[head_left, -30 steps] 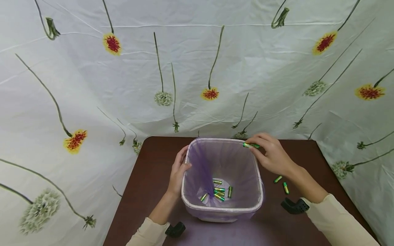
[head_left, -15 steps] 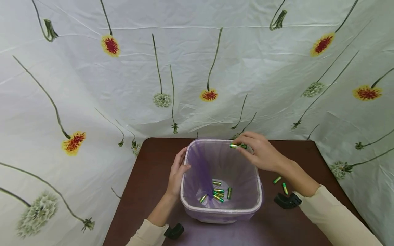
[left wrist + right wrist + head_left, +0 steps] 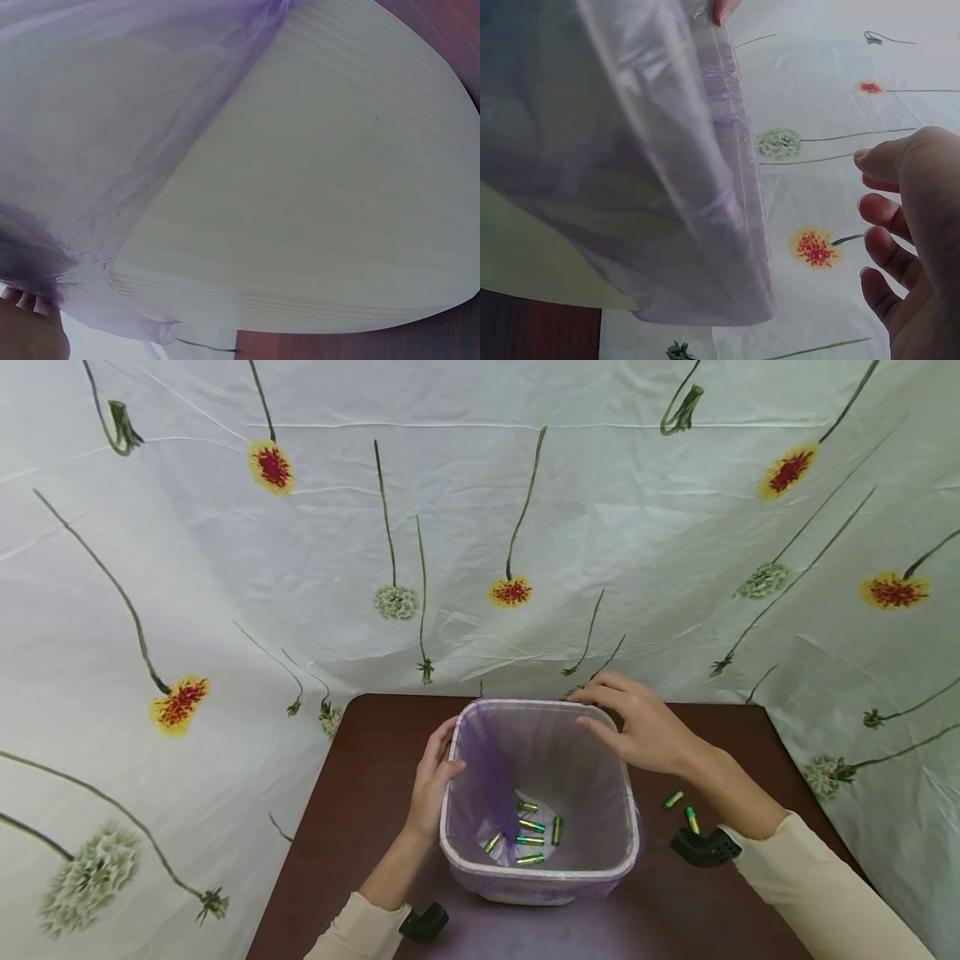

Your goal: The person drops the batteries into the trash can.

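A white waste bin (image 3: pixel 540 887) stands on the table, lined with a thin purple bag (image 3: pixel 486 752). My left hand (image 3: pixel 433 777) holds its left rim, thumb over the edge and fingers along the outside. Several green and gold batteries (image 3: pixel 529 841) lie scattered on the bin's floor. Over the back right corner of the rim is my right hand (image 3: pixel 645 727), fingers spread apart and nothing in them. Its bare fingertips (image 3: pixel 881 214) also show in the right wrist view, beside the bag's folded edge.
Two more batteries, one a short green battery (image 3: pixel 672 800) and one a gold-green battery (image 3: pixel 692 820), lie on the brown table (image 3: pixel 375 743) right of the bin, near the right wrist's black camera mount (image 3: pixel 705 847). A white flower-printed cloth (image 3: pixel 315 543) hangs behind and at both sides.
The right hand carried a battery left over the bin and let it go. The batteries on the bin's floor have shifted, with one now nearer the front. The left hand stayed put.
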A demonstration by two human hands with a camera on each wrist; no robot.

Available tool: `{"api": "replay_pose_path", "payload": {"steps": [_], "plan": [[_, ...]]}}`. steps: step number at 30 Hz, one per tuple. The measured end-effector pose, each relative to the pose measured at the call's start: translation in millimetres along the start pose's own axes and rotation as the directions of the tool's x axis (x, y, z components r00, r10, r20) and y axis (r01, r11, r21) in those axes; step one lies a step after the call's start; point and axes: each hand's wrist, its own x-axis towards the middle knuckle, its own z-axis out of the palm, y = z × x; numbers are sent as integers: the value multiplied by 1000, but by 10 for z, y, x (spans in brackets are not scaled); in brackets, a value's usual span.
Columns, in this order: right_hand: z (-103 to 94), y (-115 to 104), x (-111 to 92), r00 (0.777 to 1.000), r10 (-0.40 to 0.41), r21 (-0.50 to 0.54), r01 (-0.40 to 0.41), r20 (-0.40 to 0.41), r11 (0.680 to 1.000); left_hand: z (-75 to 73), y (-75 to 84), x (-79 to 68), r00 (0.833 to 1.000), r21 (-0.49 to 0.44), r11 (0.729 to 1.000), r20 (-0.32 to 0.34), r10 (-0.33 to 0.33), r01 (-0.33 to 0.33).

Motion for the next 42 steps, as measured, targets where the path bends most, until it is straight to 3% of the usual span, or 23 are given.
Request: {"api": "replay_pose_path", "payload": {"steps": [8, 27, 42], "plan": [[-55, 59, -141, 999, 17, -25, -18, -37, 1000, -6, 9, -3, 1000, 19, 1000, 1, 12, -12], [-192, 369, -698, 976, 198, -101, -207, -86, 973, -6, 5, -13, 1000, 6, 1000, 2, 23, -23], [-94, 621, -1129, 920, 368, -95, -382, -138, 919, 2, 4, -6, 1000, 0, 1000, 0, 24, -24]]}}
